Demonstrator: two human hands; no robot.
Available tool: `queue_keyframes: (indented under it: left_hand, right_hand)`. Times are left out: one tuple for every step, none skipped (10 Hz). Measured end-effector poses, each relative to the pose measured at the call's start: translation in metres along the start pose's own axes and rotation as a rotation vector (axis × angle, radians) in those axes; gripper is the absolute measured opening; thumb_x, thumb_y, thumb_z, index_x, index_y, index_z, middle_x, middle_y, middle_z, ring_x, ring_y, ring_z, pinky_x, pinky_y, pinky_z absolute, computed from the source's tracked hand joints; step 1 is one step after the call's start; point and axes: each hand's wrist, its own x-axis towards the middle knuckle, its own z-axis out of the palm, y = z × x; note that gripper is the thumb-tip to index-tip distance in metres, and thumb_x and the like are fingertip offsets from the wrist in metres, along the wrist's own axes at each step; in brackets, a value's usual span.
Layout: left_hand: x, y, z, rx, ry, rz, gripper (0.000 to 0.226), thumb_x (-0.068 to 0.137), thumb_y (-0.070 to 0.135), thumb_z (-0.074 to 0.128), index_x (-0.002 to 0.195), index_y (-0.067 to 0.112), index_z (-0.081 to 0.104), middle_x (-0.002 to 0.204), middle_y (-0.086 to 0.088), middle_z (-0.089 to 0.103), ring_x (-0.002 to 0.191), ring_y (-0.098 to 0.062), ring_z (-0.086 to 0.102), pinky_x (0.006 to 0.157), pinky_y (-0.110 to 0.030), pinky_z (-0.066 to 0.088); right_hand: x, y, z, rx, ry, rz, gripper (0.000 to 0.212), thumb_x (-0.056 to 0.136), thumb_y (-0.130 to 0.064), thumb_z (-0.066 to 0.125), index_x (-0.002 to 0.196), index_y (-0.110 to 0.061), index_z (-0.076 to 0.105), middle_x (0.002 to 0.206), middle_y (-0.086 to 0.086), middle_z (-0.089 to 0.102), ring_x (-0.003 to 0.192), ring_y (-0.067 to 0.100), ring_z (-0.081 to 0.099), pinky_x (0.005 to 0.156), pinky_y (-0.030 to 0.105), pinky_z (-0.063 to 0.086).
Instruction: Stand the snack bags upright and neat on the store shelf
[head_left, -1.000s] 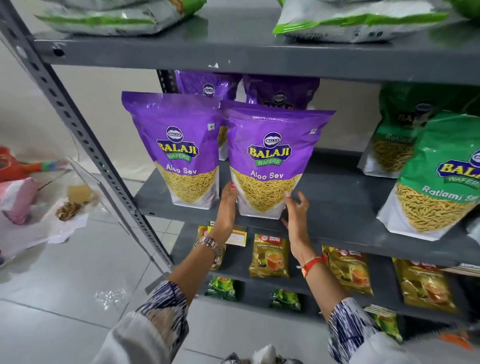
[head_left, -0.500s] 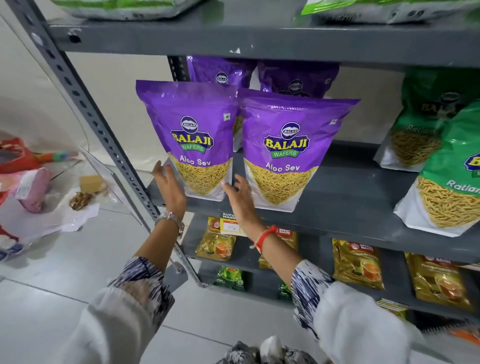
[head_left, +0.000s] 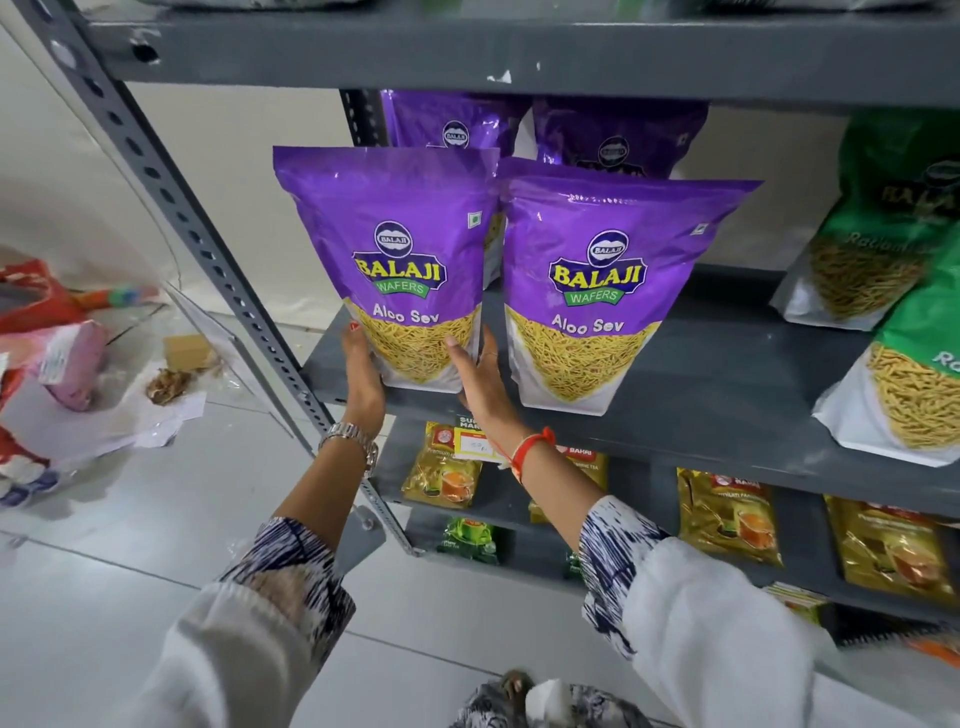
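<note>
Two purple Aloo Sev bags stand upright side by side at the front of the grey middle shelf (head_left: 727, 384). My left hand (head_left: 361, 371) presses the lower left edge of the left purple bag (head_left: 395, 249). My right hand (head_left: 480, 382) presses its lower right edge, in the gap beside the right purple bag (head_left: 602, 270). Together both hands clasp the left bag's base. Two more purple bags (head_left: 618, 137) stand behind, mostly hidden.
Green Ratlami Sev bags (head_left: 914, 332) stand at the right of the same shelf. Gold tea packets (head_left: 727, 514) lie on the lower shelf. The perforated shelf post (head_left: 208, 249) runs diagonally at left. Loose bags and paper (head_left: 67, 364) litter the floor at left.
Both hands moved from the right purple bag to the left one and now clasp its base. The camera came closer to the shelf.
</note>
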Motion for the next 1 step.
queue_keyframes:
  left_hand:
    - [-0.0126, -0.0082, 0.0047, 0.154, 0.115, 0.168, 0.055, 0.093, 0.046, 0.028, 0.139, 0.016, 0.029, 0.145, -0.006, 0.037, 0.134, -0.02, 0.035, 0.111, -0.036, 0.029]
  right_hand:
    - [-0.0136, 0.0053, -0.0096, -0.078, 0.091, -0.083, 0.075, 0.088, -0.044, 0.053, 0.148, -0.021, 0.015, 0.157, 0.005, 0.025, 0.144, 0.023, 0.027, 0.107, 0.027, 0.024]
